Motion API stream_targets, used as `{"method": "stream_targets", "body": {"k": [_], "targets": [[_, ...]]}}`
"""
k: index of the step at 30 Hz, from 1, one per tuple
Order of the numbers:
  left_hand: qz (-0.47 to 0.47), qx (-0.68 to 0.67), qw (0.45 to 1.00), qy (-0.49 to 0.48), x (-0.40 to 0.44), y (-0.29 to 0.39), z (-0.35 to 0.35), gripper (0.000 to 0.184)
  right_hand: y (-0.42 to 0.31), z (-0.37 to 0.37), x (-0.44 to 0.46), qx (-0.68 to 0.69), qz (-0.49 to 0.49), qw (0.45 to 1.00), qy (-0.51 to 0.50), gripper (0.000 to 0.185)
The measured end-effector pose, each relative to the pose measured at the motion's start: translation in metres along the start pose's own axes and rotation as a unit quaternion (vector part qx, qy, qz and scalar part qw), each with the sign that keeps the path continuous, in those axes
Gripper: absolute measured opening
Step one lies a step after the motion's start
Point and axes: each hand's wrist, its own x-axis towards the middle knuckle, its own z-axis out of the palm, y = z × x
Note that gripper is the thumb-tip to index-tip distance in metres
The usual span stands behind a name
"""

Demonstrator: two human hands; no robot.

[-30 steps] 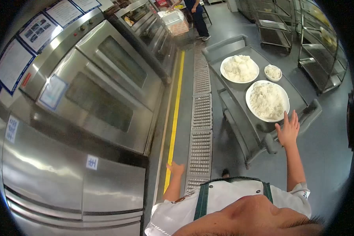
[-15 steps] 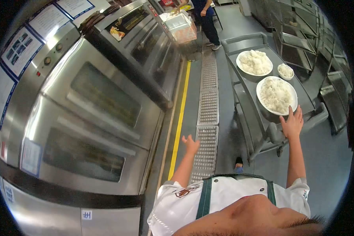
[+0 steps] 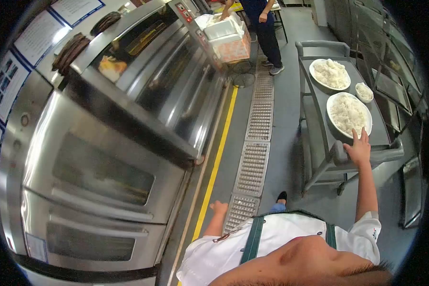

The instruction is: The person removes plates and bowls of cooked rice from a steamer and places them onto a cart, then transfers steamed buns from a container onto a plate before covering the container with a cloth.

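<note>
Rice plate (image 3: 332,125) on the grey cart (image 3: 378,131) sits at the wide-spread fingers of our right hand (image 3: 360,148), while our lowered left hand's (image 3: 218,208) finger spread we cannot tell.

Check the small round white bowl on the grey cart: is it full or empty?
Full: a mound of white, grainy food fills the bowl, hiding its inside.
</note>
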Motion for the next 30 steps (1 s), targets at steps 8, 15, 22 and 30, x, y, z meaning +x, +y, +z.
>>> {"method": "stream_targets", "body": {"k": [8, 15, 22, 30], "targets": [[0.119, -0.145, 0.978, 0.089, 0.314, 0.487, -0.067, 0.046, -0.025, 0.023, 0.501, 0.014, -0.053, 0.999, -0.003, 0.073], [0.28, -0.223, 0.927, 0.11, 0.512, 0.824, -0.115, 0.045, -0.092, 0.021, 0.842, 0.012, -0.073, 0.997, -0.005, 0.072], [0.266, -0.218, 0.935, 0.082, 0.67, 0.987, -0.172, 0.048, -0.203, -0.006, 1.091, 0.021, -0.07, 0.997, 0.006, 0.069], [0.345, -0.285, 0.894, 0.034, 0.839, 1.216, -0.32, 0.045, -0.306, -0.033, 1.277, 0.02, -0.072, 0.997, 0.025, 0.067]]}}
